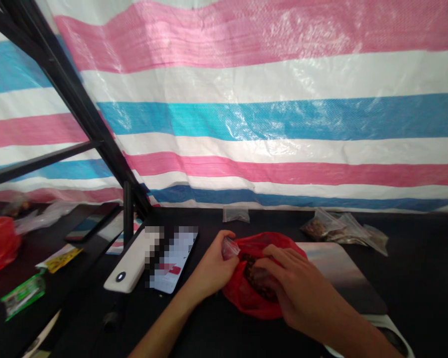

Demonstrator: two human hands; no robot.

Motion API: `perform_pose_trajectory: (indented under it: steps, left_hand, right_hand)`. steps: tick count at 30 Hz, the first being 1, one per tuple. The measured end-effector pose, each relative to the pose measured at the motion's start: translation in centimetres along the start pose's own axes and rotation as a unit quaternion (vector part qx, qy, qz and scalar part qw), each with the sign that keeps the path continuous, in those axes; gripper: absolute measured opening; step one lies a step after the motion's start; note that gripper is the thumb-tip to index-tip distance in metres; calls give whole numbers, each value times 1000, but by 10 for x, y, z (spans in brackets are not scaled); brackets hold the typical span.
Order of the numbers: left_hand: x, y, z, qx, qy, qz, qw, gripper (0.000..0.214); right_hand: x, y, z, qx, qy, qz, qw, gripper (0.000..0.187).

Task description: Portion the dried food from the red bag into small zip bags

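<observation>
A red plastic bag (246, 298) lies open on the black table, with dark brownish pieces inside it. My left hand (212, 268) is closed on a small clear plastic bag (229, 246) at the red bag's left rim. My right hand (294, 286) reaches into the red bag's mouth, fingers curled over the dark contents; what they pinch is hidden.
A flat silver scale (339, 273) lies right of the red bag. Small clear filled bags (332, 226) and an empty one (236, 214) lie near the striped tarp. A phone (173, 261) and white power bank (129, 268) lie left. A black metal frame (97, 124) rises at left.
</observation>
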State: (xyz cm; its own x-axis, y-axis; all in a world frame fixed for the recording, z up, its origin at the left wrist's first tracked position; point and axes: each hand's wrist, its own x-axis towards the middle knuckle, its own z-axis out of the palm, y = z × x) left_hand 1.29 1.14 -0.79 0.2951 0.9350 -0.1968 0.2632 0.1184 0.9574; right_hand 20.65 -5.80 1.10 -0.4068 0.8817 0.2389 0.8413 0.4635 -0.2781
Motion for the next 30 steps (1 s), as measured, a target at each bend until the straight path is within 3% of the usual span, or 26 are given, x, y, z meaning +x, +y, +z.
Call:
perform_pose_trajectory:
  steps: [3,7,12,17,23,27,30]
  left_hand:
    - [4,-5,-1,-9,13,5,1000,47]
    - [4,-6,-2,-11,7,8,1000,45]
    - [-1,-2,0,-8,-2,-6,1000,50]
    - [0,-5,4,-57,-23,-10,998,53]
    - [0,-6,8,-152,-36,-33,987,63]
    - [2,-4,8,-191,-35,-24,981,63]
    - [4,-5,7,-152,-15,11,988,58]
  right_hand:
    - [-1,6,5,-57,-25,46,997,36]
    - [-3,18,13,-104,0,41,994,34]
    - [-6,26,21,-152,-6,58,987,54]
    - [-3,23,24,-135,-15,69,988,58]
    - [-1,14,38,-138,33,55,988,49]
    - [1,8,40,-74,33,82,993,43]
    - [4,7,38,4,33,111,993,43]
